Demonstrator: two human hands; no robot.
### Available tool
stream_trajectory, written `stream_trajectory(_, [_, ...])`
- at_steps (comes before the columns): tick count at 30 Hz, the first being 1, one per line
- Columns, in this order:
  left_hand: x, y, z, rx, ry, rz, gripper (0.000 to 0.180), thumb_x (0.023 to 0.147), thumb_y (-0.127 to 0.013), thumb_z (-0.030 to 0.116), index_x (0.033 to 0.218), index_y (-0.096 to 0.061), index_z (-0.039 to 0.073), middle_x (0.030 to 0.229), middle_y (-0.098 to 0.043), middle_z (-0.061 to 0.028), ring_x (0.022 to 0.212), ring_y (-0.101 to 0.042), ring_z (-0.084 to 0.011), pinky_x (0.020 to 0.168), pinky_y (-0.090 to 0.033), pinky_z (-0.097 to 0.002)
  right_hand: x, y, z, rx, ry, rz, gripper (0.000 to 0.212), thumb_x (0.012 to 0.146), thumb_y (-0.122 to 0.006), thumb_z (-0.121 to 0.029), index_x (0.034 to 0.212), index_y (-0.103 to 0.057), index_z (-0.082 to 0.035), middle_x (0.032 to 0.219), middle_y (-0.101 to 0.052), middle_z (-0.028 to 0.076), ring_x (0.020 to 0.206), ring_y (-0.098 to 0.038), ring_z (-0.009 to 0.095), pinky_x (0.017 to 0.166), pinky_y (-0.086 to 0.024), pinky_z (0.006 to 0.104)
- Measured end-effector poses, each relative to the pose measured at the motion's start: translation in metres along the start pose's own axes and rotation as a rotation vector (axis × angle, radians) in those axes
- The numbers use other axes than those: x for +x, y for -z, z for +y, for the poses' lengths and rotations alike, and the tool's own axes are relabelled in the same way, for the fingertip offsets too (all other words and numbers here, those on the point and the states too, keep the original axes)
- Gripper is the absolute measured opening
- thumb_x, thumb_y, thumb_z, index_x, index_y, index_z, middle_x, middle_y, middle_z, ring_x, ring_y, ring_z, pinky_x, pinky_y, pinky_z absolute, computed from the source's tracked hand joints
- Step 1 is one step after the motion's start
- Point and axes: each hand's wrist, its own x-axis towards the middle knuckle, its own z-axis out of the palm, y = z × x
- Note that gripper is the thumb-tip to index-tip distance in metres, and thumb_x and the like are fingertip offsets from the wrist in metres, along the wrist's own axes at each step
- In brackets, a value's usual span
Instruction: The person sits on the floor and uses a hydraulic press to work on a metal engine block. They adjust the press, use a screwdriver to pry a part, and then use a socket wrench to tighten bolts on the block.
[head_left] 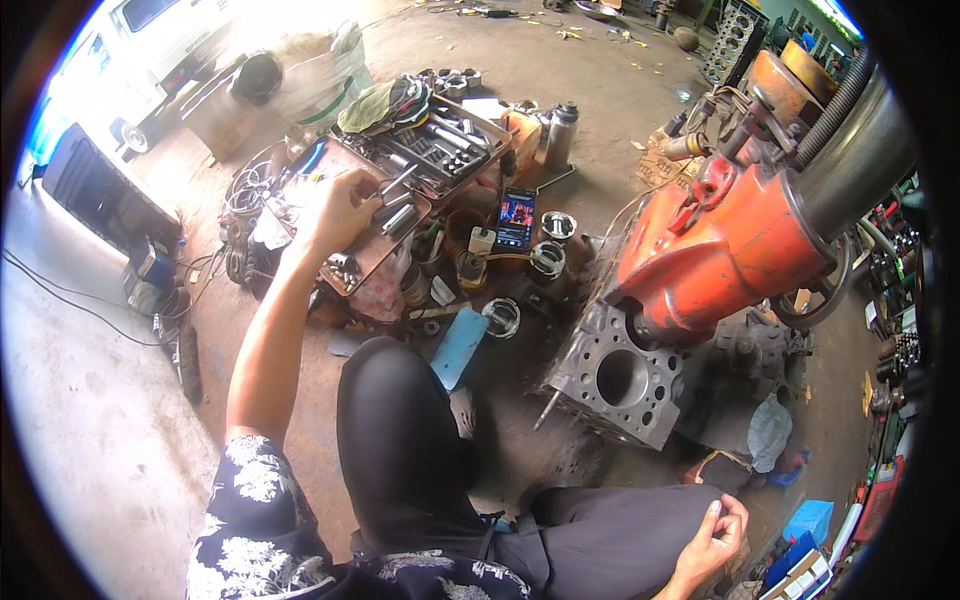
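My left hand reaches over the metal tool tray with thumb and fingers pinched together. A slim metal rod sticks out from its fingertips. Beside those fingers lie shiny cylindrical sockets. Just beyond, a socket set case holds several sockets and bars, with a dark green and grey glove on its far corner. My right hand rests by my right knee with curled fingers, and I see nothing in it.
An orange machine head stands over a grey engine block on the right. Pistons, a lit phone, a blue flat piece and a steel flask crowd the middle. Cables tangle left of the tray.
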Motion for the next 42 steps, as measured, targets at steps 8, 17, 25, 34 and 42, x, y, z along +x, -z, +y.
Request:
stream_trajectory(8, [0.015, 0.037, -0.059, 0.11, 0.031, 0.212, 0.028, 0.089, -0.078, 0.024, 0.109, -0.073, 0.005, 0.094, -0.073, -0.0051, 0.077, -0.062, -0.0154, 0.074, -0.052, -0.0334, 0.012, -0.005, -0.037, -0.065, 0.111, 0.013, 0.046, 0.095, -0.077, -0.017, 0.065, -0.047, -0.001, 0.104, -0.075, 0.018, 0.088, -0.067, 0.031, 0.076, -0.052, 0.0391])
stream_trajectory(17, [-0.029, 0.044, -0.074, 0.265, -0.034, -0.31, 0.021, 0.085, -0.077, 0.012, 0.106, -0.077, 0.007, 0.102, -0.075, -0.0119, 0.098, -0.072, -0.0278, 0.088, -0.056, -0.04, 0.015, -0.01, -0.033, -0.005, 0.11, -0.023, 0.042, 0.096, -0.073, -0.014, 0.069, -0.044, -0.001, 0.106, -0.072, 0.018, 0.09, -0.064, 0.031, 0.081, -0.05, 0.041])
stream_trajectory(25, [-0.056, 0.019, -0.08, 0.393, -0.155, -0.336, 0.036, 0.085, -0.069, 0.003, 0.119, -0.074, 0.013, 0.112, -0.062, -0.0136, 0.107, -0.064, -0.0338, 0.091, -0.052, -0.0429, 0.005, -0.007, -0.014, 0.015, 0.017, -0.014, 0.04, 0.097, -0.068, -0.012, 0.072, -0.039, -0.002, 0.11, -0.068, 0.019, 0.102, -0.061, 0.03, 0.098, -0.044, 0.0431])
stream_trajectory(34, [-0.044, 0.004, -0.083, 0.471, -0.285, -0.264, 0.048, 0.079, -0.079, 0.011, 0.126, -0.066, 0.006, 0.115, -0.062, -0.0181, 0.107, -0.061, -0.0382, 0.089, -0.05, -0.0495, 0.003, -0.006, -0.015, 0.076, 0.068, 0.094, 0.037, 0.082, -0.082, -0.013, 0.066, -0.049, -0.006, 0.1, -0.073, 0.013, 0.091, -0.064, 0.03, 0.083, -0.049, 0.0405])
stream_trajectory(42, [-0.053, -0.011, -0.066, -0.548, 0.04, 0.016, 0.033, 0.098, -0.068, 0.015, 0.126, -0.055, 0.002, 0.107, -0.072, -0.0125, 0.095, -0.068, -0.0177, 0.084, -0.053, -0.0328, 0.004, -0.005, -0.019, 0.071, 0.147, 0.118, 0.036, 0.082, -0.082, -0.013, 0.069, -0.05, -0.007, 0.099, -0.074, 0.012, 0.091, -0.065, 0.032, 0.087, -0.049, 0.0428])
